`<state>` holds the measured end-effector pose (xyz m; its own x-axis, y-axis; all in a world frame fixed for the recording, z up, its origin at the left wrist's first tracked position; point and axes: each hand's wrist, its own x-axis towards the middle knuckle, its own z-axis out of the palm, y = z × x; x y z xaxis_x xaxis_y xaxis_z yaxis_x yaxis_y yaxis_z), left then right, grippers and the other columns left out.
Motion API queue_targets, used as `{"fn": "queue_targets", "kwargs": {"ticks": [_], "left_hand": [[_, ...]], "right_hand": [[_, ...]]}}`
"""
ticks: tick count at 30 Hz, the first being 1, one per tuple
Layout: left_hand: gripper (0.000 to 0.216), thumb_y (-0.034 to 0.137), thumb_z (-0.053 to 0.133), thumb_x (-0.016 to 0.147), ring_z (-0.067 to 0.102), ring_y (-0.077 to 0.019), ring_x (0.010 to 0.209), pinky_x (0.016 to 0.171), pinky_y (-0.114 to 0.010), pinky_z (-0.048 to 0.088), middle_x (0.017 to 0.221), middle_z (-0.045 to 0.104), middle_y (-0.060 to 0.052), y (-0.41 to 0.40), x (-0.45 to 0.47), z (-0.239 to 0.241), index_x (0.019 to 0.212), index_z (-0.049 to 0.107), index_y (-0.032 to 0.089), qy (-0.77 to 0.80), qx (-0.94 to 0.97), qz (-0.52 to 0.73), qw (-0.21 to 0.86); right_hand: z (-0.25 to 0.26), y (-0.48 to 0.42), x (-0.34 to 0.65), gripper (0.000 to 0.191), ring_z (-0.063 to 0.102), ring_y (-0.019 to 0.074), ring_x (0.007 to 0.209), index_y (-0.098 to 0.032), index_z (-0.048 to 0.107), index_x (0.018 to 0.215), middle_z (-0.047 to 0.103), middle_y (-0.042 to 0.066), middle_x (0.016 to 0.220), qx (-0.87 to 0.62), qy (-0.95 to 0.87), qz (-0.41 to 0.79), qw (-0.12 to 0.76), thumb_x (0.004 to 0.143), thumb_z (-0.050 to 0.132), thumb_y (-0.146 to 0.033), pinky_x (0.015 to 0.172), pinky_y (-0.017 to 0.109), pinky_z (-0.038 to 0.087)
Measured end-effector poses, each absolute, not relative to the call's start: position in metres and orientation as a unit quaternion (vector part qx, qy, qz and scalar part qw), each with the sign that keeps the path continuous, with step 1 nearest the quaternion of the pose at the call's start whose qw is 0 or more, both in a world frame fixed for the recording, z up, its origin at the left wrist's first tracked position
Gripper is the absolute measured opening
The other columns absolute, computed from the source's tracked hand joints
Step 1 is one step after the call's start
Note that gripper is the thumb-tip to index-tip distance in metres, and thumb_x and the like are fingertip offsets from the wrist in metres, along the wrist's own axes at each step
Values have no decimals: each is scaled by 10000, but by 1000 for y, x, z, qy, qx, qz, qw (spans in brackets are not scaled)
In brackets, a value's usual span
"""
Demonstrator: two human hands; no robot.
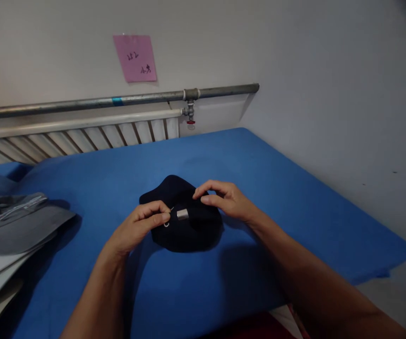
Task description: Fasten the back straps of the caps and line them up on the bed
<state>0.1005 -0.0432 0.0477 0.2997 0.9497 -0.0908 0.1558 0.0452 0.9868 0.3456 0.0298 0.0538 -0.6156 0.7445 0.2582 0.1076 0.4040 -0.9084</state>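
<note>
A dark navy cap [196, 235] lies on the blue sheet in the middle of the head view, with a small silver buckle [182, 214] on its near side. My left hand [135, 226] is closed in a pinch at the cap's strap, left of the buckle; a small metal ring or eyelet [166, 224] shows just below the fingertips. On the upper right of the cap, my right hand [226, 200] has its thumb and forefinger curled around dark cloth. The fabric between those fingertips is hard to see.
Several stacked grey and white caps [44, 221] sit at the left. The blue sheet [277, 188] covers the table. Behind it run a white radiator [118, 134], a metal pipe [146, 100] and a red-handled valve [190, 113]. A pink note [135, 59] hangs on the wall.
</note>
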Motion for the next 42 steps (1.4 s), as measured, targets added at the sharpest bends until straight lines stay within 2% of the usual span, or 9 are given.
{"fn": "queue_targets", "kwargs": {"ticks": [7, 12, 16, 23, 25, 30, 35, 38, 42], "left_hand": [[170, 312, 629, 799, 502, -130, 696, 634, -245, 374, 720, 591, -21, -42, 88, 38, 729, 634, 157, 409, 562, 423, 582], [158, 315, 640, 788, 530, -137, 712, 633, -243, 395, 716, 599, -24, -43, 83, 36, 739, 643, 164, 383, 531, 454, 604], [168, 318, 662, 757, 503, -113, 624, 564, -220, 384, 672, 585, -16, -44, 80, 41, 716, 645, 156, 401, 511, 473, 595], [176, 323, 681, 738, 465, -92, 552, 505, -201, 363, 625, 559, -5, -46, 77, 43, 705, 645, 154, 403, 506, 477, 595], [158, 312, 673, 743, 505, -114, 597, 535, -218, 392, 659, 583, -20, -47, 77, 42, 712, 650, 158, 362, 519, 490, 599], [139, 294, 620, 772, 552, -158, 642, 629, -292, 439, 621, 569, -23, -52, 80, 45, 706, 639, 173, 240, 553, 526, 600], [195, 348, 611, 751, 522, -150, 562, 605, -308, 426, 560, 520, -6, -56, 85, 54, 640, 577, 190, 224, 545, 556, 586], [253, 370, 610, 723, 478, -133, 502, 578, -306, 419, 505, 447, 16, -58, 85, 57, 583, 493, 194, 217, 522, 594, 572], [269, 380, 580, 716, 423, -128, 480, 532, -300, 402, 499, 370, 32, -61, 80, 59, 586, 419, 209, 177, 461, 652, 575]], "right_hand": [[55, 30, 346, 212, 575, 164, 857, -208, 675, 844, 661, 18, 821, -168, -837, 444, 273, 875, 485, -296, 1011, 415, 308], [53, 32, 351, 139, 552, 176, 860, -193, 663, 767, 613, 18, 777, -220, -767, 524, 299, 787, 572, -296, 897, 377, 394], [50, 33, 352, 120, 555, 180, 897, -199, 677, 788, 620, 12, 812, -255, -744, 562, 255, 697, 681, -278, 834, 337, 414], [51, 35, 354, 97, 581, 165, 837, -185, 674, 777, 631, 9, 762, -233, -695, 618, 284, 722, 659, -263, 813, 339, 435], [49, 38, 355, 120, 593, 175, 890, -187, 690, 813, 657, 21, 829, -217, -708, 603, 297, 744, 596, -219, 867, 362, 429], [33, 48, 351, 372, 575, 173, 1067, -223, 688, 963, 665, 32, 1050, -252, -775, 478, 327, 767, 418, -59, 1015, 403, 358], [11, 50, 339, 523, 425, 190, 1268, -247, 593, 1203, 506, 68, 1343, -251, -892, 300, 229, 759, 468, 1, 1077, 459, 274], [6, 48, 336, 476, 365, 201, 1312, -259, 582, 1218, 436, 78, 1410, -229, -921, 247, 194, 802, 503, -40, 1077, 456, 273], [9, 46, 336, 329, 381, 216, 1295, -243, 618, 1134, 474, 82, 1381, -205, -929, 231, 206, 864, 481, -115, 1066, 463, 278]]}}
